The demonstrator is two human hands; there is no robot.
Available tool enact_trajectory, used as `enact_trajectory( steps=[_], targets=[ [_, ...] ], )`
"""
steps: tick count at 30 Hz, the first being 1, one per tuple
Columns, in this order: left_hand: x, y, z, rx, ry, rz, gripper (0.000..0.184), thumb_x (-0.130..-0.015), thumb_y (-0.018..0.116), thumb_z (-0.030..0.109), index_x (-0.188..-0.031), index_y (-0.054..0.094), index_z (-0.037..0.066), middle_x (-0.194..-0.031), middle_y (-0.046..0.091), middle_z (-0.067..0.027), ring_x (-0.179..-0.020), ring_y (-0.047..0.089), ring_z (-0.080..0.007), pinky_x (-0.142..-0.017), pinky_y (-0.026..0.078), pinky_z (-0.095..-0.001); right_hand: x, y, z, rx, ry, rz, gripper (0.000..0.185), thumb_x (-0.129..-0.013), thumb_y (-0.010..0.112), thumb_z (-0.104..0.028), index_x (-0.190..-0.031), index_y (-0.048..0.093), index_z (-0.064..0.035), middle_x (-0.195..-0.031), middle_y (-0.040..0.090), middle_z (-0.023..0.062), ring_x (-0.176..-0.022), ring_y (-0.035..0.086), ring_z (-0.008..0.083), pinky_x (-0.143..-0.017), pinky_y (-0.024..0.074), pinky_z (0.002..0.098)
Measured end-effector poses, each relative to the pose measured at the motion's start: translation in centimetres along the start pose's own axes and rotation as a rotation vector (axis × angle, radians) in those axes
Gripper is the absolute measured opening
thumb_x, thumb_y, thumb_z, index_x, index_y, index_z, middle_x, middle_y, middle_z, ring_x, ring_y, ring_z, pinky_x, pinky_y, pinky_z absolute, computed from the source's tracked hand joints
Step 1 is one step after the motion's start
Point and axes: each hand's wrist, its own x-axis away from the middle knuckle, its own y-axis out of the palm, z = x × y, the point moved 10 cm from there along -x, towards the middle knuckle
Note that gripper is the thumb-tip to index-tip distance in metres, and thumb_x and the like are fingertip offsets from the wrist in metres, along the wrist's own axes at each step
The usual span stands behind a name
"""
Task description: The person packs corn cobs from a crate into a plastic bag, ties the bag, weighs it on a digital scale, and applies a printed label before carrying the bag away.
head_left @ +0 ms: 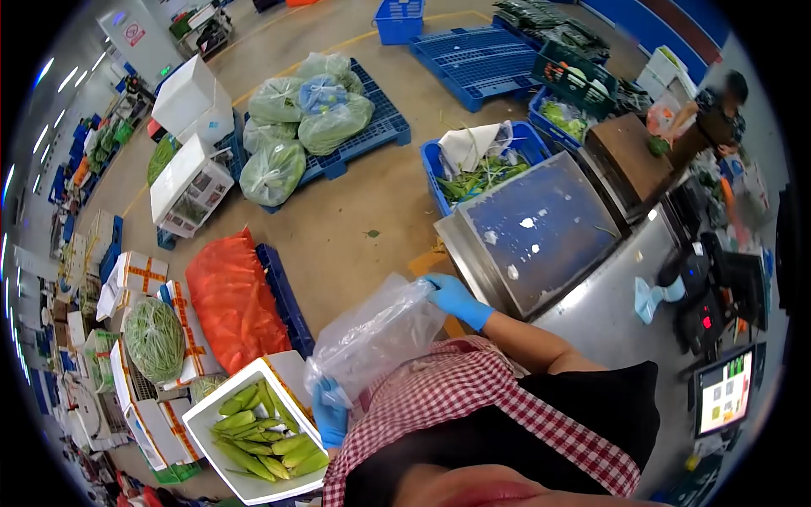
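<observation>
A clear plastic bag [372, 329] is stretched out in front of my checked apron, between my two hands in blue gloves. My right hand [457, 302] grips the bag's upper right edge with closed fingers. At the lower left end of the bag, my left hand [330, 414] is closed on the plastic, its fingers partly hidden by it. Just left of that hand stands a white foam box [203, 420] holding several ears of corn [262, 431] in green husks.
A metal work surface [583, 334] with a scale platform [541, 224] lies to my right, near a screen [725, 391]. A red mesh sack [232, 296] and bagged vegetables on a blue pallet [372, 135] stand on the floor. Another person [726, 110] is at the far right.
</observation>
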Motion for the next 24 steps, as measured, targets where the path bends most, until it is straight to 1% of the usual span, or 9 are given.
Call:
enact_trajectory(
  steps=[4,6,8,12,15,17,20,22,24],
  targets=[
    [-8.9,8.1,1.0,0.33,-0.17,-0.289,0.029,-0.088,0.049,0.021,-0.112,0.054,0.005,-0.104,0.058,-0.0067,-0.096,0.054,-0.0197,-0.09,0.041,-0.0359,-7.0,0.2,3.7,-0.123,0.118,-0.05,0.024,-0.076,0.05,-0.005,-0.098,0.061,-0.0029,-0.084,0.063,0.007,-0.076,0.057,0.0149,-0.071,0.045,0.0274],
    [-12.2,11.8,-1.7,0.203,-0.513,-0.377,0.029,-0.087,0.051,0.022,-0.109,0.055,0.005,-0.097,0.06,-0.0073,-0.088,0.055,-0.0203,-0.083,0.044,-0.0342,-10.7,-0.4,4.9,-0.214,0.185,-0.012,0.027,-0.078,0.048,-0.003,-0.101,0.06,-0.0016,-0.089,0.063,0.0057,-0.081,0.057,0.0132,-0.075,0.0447,0.0269],
    [-17.4,11.3,-2.0,0.022,-0.65,-0.146,0.024,-0.085,0.053,0.023,-0.101,0.057,0.005,-0.088,0.059,-0.0077,-0.08,0.055,-0.0205,-0.077,0.045,-0.0327,-14.7,-1.9,4.5,-0.326,0.171,0.094,0.025,-0.079,0.048,-0.003,-0.101,0.06,-0.0004,-0.091,0.063,0.0053,-0.083,0.057,0.0125,-0.076,0.045,0.0258],
    [-26.5,22.7,7.8,-0.392,-0.445,-0.106,0.017,-0.084,0.053,0.022,-0.079,0.057,0.006,-0.073,0.058,-0.0071,-0.073,0.055,-0.0226,-0.081,0.045,-0.0368,-23.5,-4.7,2.0,-0.459,0.161,0.261,0.023,-0.082,0.05,-0.008,-0.101,0.06,0.0018,-0.091,0.063,0.0051,-0.083,0.057,0.0124,-0.075,0.0456,0.0244],
    [-33.5,33.4,11.4,-0.373,-0.48,-0.54,0.027,-0.082,0.05,0.018,-0.103,0.053,0.001,-0.082,0.061,-0.0145,-0.085,0.057,-0.0282,-0.088,0.041,-0.0396,-30.4,-6.8,-1.1,-0.334,0.117,0.218,0.04,-0.079,0.062,-0.015,-0.114,0.052,0.0009,-0.105,0.058,0.008,-0.094,0.053,0.0143,-0.084,0.0426,0.0273],
    [-37.7,40.3,12.9,-0.488,-0.405,-0.64,0.048,-0.079,0.052,0.017,-0.122,0.04,-0.001,-0.094,0.061,-0.0184,-0.095,0.055,-0.0328,-0.097,0.033,-0.0405,-34.1,-7.5,-4.0,-0.251,0.04,0.09,0.061,-0.073,0.069,-0.019,-0.125,0.043,-0.0013,-0.119,0.05,0.0111,-0.108,0.047,0.0172,-0.092,0.0377,0.0296],
    [-45.8,47.4,12.9,-0.534,-0.317,-0.745,0.051,-0.079,0.052,0.018,-0.125,0.038,-0.001,-0.089,0.061,-0.0139,-0.091,0.056,-0.0302,-0.098,0.031,-0.0431,-37.0,-9.9,0.5,-0.321,0.214,0.111,0.078,-0.069,0.072,-0.021,-0.133,0.032,-0.0048,-0.132,0.039,0.0123,-0.119,0.038,0.0207,-0.097,0.0322,0.0326],
    [-50.1,52.3,11.1,-0.466,-0.373,-0.729,0.053,-0.08,0.052,0.018,-0.127,0.035,0.0,-0.085,0.06,-0.0115,-0.088,0.056,-0.0278,-0.099,0.029,-0.0456,-38.3,-13.1,4.6,-0.312,0.318,0.235,0.072,-0.069,0.072,-0.022,-0.129,0.038,-0.0034,-0.123,0.047,0.0131,-0.113,0.046,0.022,-0.092,0.0377,0.0341],
    [-53.2,57.0,8.6,-0.347,-0.496,-0.725,0.055,-0.081,0.052,0.017,-0.13,0.033,0.001,-0.083,0.06,-0.0095,-0.086,0.057,-0.0253,-0.099,0.028,-0.048,-37.7,-16.5,7.9,-0.242,0.639,0.28,0.054,-0.071,0.07,-0.025,-0.116,0.051,-0.0026,-0.102,0.059,0.0125,-0.094,0.058,0.0236,-0.079,0.0459,0.0355]
  ],
)
